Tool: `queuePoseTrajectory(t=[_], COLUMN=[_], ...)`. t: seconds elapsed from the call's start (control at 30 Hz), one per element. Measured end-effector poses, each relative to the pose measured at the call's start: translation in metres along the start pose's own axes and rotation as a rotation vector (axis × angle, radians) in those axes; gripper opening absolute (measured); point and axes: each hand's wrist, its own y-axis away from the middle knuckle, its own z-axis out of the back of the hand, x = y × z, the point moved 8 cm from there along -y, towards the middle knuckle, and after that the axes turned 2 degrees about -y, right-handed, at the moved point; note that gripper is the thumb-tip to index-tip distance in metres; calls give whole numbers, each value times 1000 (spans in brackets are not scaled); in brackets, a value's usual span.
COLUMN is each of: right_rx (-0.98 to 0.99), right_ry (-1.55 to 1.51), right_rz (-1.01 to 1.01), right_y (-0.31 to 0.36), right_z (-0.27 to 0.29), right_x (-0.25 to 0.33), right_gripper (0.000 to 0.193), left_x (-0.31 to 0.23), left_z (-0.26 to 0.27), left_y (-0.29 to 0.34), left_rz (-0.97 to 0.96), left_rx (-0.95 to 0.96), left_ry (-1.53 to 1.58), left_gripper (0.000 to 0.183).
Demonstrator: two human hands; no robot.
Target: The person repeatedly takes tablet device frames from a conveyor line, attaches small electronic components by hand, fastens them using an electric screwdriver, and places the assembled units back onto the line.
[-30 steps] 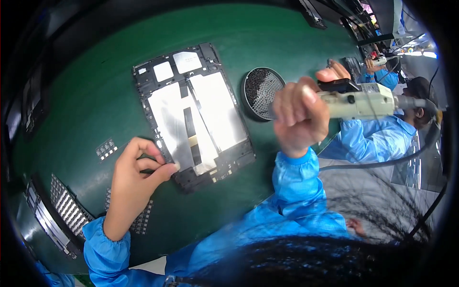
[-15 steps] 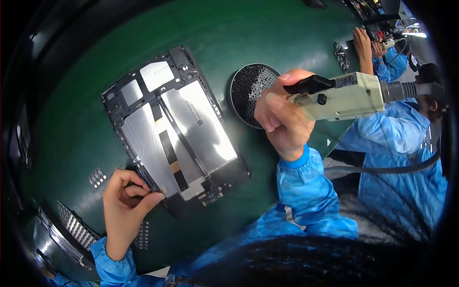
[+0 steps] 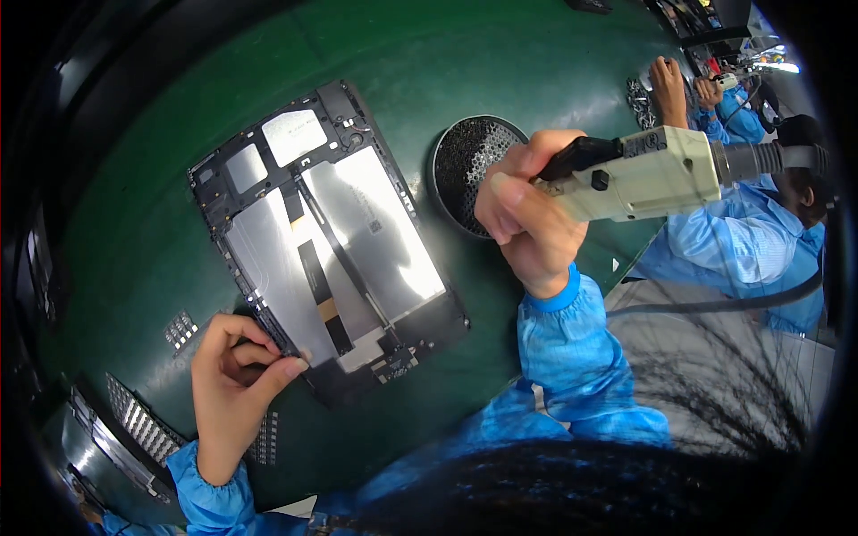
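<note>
An opened tablet [image 3: 393, 241] lies at a slant on the bench, its silvery battery cells, flat cables and dark frame exposed. The thumb and fingers of my left hand [image 3: 234, 384] pinch its lower left edge. My right hand [image 3: 541, 223] is wrapped round a cream electric screwdriver [image 3: 657, 174] with a black lever, held nearly level, its cable end to the right. Its tip is hidden behind my fingers. Close by, partly covered by that hand, stands a round dish [image 3: 433, 179] with a perforated plate and many small dark pieces, probably screws.
Small strips of parts [image 3: 180, 332] lie left of the tablet, and a ribbed tray [image 3: 143, 420] is at the lower left. A coil of wire [image 3: 640, 103] rests at the far right. Beyond the bench's right edge sits a co-worker in a blue sleeve [image 3: 733, 241]; a grey cable [image 3: 715, 306] hangs there.
The co-worker on the right has shifted, so more pale floor shows. The co-worker's hand near the wire has moved slightly left. My hands and the tablet have barely moved.
</note>
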Motion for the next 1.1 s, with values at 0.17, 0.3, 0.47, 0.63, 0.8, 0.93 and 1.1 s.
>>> queuePoseTrajectory(t=[0.17,0.3,0.47,0.63,0.8,0.93,1.1], right_rx=[40,113,367,309,335,354,351], right_ry=[-31,-196,-418,-220,-202,-260,-252], right_rz=[50,150,-37,-207,-276,-280,-276], right_y=[4,7,42,77,88,89,90], right_z=[2,-33,-116,-153,-160,-164,-167], right_x=[6,38,18,-1,-16,-20,-24], right_gripper=[33,33,39,39,38,40,41], left_x=[4,3,0,7,6,8,11], left_z=[1,2,7,9,13,15,17], left_y=[-3,-4,0,0,-1,-2,-1], left_rz=[-130,-221,-183,-171,-274,-342,-356], left_rx=[27,112,166,162,133,109,69], left_ry=[37,-48,2,95,14,9,0], left_gripper=[31,32,31,25,24,23,21])
